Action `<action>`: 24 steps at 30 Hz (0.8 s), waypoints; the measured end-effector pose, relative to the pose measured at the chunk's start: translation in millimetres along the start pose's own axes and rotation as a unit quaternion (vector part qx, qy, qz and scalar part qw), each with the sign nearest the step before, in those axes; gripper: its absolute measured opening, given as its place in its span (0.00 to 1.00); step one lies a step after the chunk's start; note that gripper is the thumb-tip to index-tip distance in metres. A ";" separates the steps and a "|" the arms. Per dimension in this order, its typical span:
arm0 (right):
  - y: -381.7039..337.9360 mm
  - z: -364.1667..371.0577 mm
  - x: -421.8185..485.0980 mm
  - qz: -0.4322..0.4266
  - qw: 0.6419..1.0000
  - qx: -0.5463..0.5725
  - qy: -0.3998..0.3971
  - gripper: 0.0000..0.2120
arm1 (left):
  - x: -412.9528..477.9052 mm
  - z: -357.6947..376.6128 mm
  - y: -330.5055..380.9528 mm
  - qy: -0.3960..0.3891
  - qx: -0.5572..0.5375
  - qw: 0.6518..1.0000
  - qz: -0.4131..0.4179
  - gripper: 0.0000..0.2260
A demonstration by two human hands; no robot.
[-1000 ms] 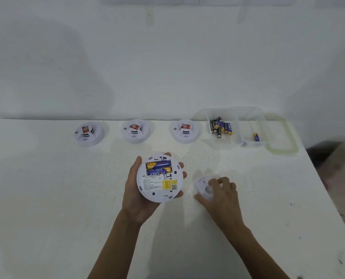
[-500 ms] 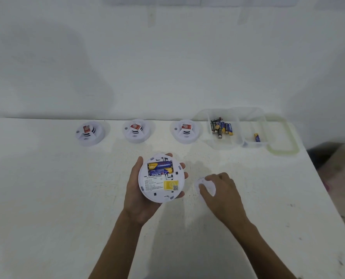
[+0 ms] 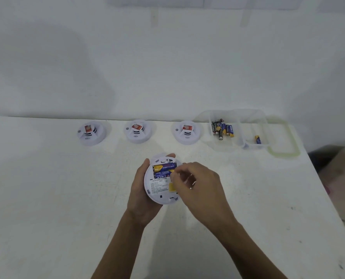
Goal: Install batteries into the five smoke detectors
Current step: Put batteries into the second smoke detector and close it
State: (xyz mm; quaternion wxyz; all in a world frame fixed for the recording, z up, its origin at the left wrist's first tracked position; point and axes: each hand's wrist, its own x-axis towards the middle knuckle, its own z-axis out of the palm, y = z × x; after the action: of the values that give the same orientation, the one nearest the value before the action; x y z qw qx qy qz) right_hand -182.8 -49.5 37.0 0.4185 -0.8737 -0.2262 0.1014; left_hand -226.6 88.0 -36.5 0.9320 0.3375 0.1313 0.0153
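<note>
My left hand (image 3: 138, 191) holds a white round smoke detector (image 3: 159, 191) back side up above the table. Two blue and yellow batteries (image 3: 163, 170) lie in its open compartment. My right hand (image 3: 200, 184) is over the detector's right half, fingers pinched on a small white cover piece (image 3: 192, 183) that they mostly hide. Three more white detectors (image 3: 91, 133) (image 3: 137, 131) (image 3: 186, 131) stand face up in a row at the back of the table.
A clear plastic container (image 3: 238, 115) at the back right holds several loose batteries (image 3: 222, 129) in one part and a single battery (image 3: 257, 139) in another. Its green-rimmed lid (image 3: 292, 141) lies beside it. The table's right edge (image 3: 324, 190) drops off close by.
My right hand has lifted the white cover piece off the table and moved left onto the detector. The left hand has kept the detector almost still.
</note>
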 end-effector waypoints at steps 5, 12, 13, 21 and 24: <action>-3.4 3.3 1.4 0.050 0.999 0.008 -0.002 0.11 | -2.2 3.8 0.6 0.010 0.048 0.999 0.013 0.31; -4.8 7.8 2.8 0.117 0.992 0.055 -0.004 0.10 | -4.5 12.1 4.2 0.008 0.098 0.995 0.025 0.31; -5.0 7.3 3.1 0.127 0.989 0.075 -0.003 0.10 | -4.8 12.7 4.7 0.011 0.103 0.994 0.027 0.32; -6.1 6.1 7.5 0.194 0.957 0.213 -0.028 0.08 | -2.4 9.8 3.7 0.025 0.138 0.990 0.025 0.39; -5.6 8.2 7.3 0.199 0.954 0.221 -0.025 0.08 | -1.5 9.0 3.0 0.028 0.135 0.990 0.028 0.39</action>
State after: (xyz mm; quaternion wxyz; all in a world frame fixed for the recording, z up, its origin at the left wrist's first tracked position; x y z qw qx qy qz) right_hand -181.1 -37.3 36.3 0.5670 -0.7838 -0.0294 0.2517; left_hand -225.5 84.6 -27.6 0.8730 0.4633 0.1490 0.0332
